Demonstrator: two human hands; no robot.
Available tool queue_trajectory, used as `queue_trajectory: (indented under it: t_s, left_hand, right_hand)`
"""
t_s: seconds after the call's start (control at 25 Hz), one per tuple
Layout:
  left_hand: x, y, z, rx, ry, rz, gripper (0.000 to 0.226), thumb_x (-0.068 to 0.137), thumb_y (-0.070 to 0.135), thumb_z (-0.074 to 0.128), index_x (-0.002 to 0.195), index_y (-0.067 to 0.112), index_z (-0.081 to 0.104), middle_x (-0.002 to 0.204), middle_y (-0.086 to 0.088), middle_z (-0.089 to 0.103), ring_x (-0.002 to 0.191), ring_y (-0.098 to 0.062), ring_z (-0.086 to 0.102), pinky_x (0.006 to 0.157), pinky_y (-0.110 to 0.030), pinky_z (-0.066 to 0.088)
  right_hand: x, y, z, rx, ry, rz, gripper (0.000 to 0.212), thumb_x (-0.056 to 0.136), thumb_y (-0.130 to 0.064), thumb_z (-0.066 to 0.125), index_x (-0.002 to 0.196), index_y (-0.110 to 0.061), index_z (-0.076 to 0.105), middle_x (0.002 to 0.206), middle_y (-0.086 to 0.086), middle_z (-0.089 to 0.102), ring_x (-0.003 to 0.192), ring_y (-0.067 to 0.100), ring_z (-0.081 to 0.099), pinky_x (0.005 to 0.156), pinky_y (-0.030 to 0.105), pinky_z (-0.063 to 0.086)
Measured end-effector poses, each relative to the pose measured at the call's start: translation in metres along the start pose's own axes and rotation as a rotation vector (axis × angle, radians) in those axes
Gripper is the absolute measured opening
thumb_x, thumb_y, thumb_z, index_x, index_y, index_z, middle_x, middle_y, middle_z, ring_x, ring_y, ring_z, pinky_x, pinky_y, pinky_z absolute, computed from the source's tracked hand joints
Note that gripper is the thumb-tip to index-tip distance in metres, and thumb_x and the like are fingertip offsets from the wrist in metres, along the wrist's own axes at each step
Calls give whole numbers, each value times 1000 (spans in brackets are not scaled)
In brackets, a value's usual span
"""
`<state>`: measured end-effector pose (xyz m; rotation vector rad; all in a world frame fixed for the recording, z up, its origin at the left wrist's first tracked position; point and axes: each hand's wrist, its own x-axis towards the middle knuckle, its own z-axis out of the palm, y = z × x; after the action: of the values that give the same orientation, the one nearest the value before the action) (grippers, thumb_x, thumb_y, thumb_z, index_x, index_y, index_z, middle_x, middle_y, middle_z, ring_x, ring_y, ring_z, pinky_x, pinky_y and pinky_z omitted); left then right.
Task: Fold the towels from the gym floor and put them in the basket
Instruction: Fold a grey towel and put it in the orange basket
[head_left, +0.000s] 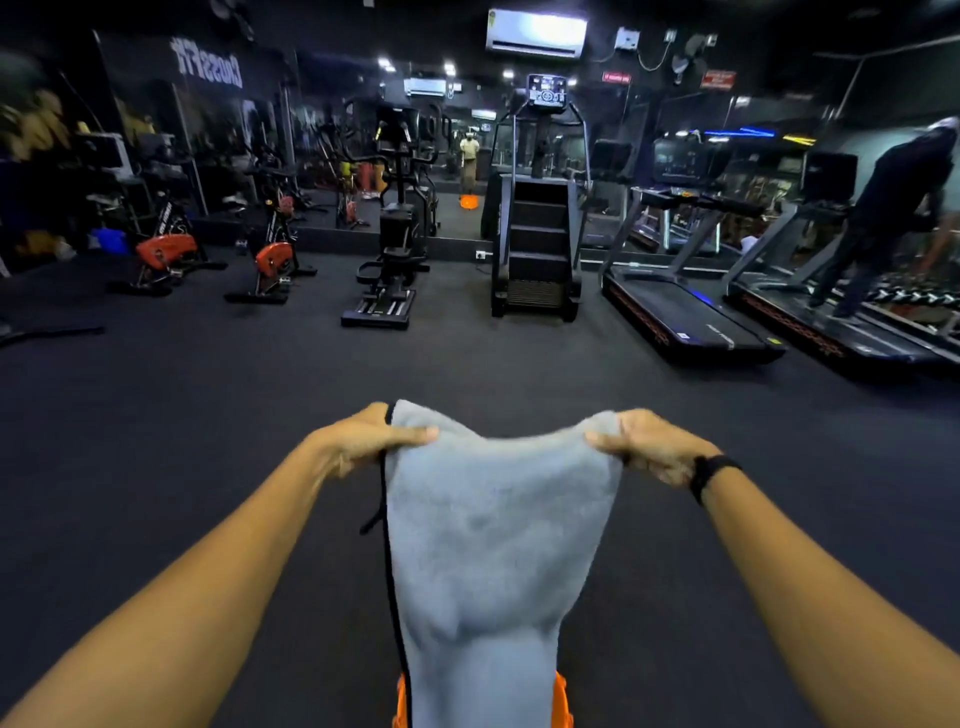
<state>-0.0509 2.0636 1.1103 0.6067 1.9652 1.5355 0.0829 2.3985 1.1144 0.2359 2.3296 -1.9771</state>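
- While both hands are holding the grey towel (493, 519) up by its top corners, it is hanging straight down over the orange basket (563, 699), hiding most of it.
- Left hand (371, 439) is pinching one corner, thumb on top; right hand (649, 447) is pinching the other the same way.
- Top edge is sagging between the grips, so I'd be pulling the corners apart to tension it before folding.
- Black trim (387, 545) is showing on the left edge only; matching edges there looks like the cleanest reference.
- Likely risk: towel bunching into the basket unfolded.

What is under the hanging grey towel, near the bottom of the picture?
Two orange edges of the basket show beside the grey towel. The towel covers the rest, so its inside cannot be seen.
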Motion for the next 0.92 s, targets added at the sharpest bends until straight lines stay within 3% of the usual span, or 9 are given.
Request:
queue_trajectory:
  t_s: [0.12,0.2,0.28,0.4,0.52,0.64,0.76,0.84,0.92]
  left_hand:
    - [-4,10,-9,-240,-51,50,65,55,45,84,109,16,65,103,0,73,94,-16,70,73,-28,57]
    - [-11,3,-4,103,-231,-116,66,56,49,83,112,20,63,103,6,72,96,-12,68,73,-25,54]
    - [-11,-14,-2,190,-274,-98,81,39,57,90,103,12,69,94,2,74,86,-10,69,67,-20,51]
    - [-11,-15,-2,-129,-117,-24,86,37,57,91,104,8,68,100,-7,73,93,-18,69,73,-28,55]
    - [-13,-8,5,63,-212,-165,64,58,46,86,112,18,64,104,-5,71,90,-22,65,78,-33,54]
    - [-11,2,8,87,-43,-117,23,78,35,77,91,17,69,80,0,72,78,-19,66,66,-23,49]
    - [-9,13,-6,-240,47,18,54,66,48,79,106,13,67,97,0,74,98,-17,69,83,-29,53]
    - [-12,9,-7,3,-46,-93,64,58,48,86,110,15,66,101,5,74,97,-13,68,87,-29,53]
    - [-11,0,-4,142,-26,-143,54,59,40,88,102,12,69,100,0,74,98,-20,69,82,-29,55]
  right_hand:
    - [-5,-13,-2,288,-3,-110,52,76,-26,75,121,-6,60,111,10,71,101,21,69,78,33,57]
    - [-13,4,12,60,-113,49,42,82,-9,70,123,-12,60,117,9,69,107,23,66,82,34,56]
    - [-14,21,12,-132,-144,107,50,76,-17,80,123,-13,63,119,10,68,109,23,65,83,32,55]
    - [-10,8,-13,109,12,2,84,45,-42,95,115,-5,66,113,12,70,99,20,69,75,28,57]
    - [-14,8,-14,55,-70,177,57,65,-33,85,110,-3,66,100,10,73,86,18,71,70,31,60]
    - [-6,14,-1,8,-4,177,37,82,-17,71,113,1,65,85,2,74,72,11,69,57,23,55]
    - [-2,2,-4,180,57,6,46,71,-32,76,110,-9,69,98,5,74,88,17,70,72,31,56]
    - [-6,5,5,-32,-67,132,30,65,-37,80,84,-14,74,83,2,72,77,16,68,73,33,56]
    - [-7,13,14,-133,-111,151,55,51,-42,92,89,-8,72,85,8,70,74,16,68,66,29,57]
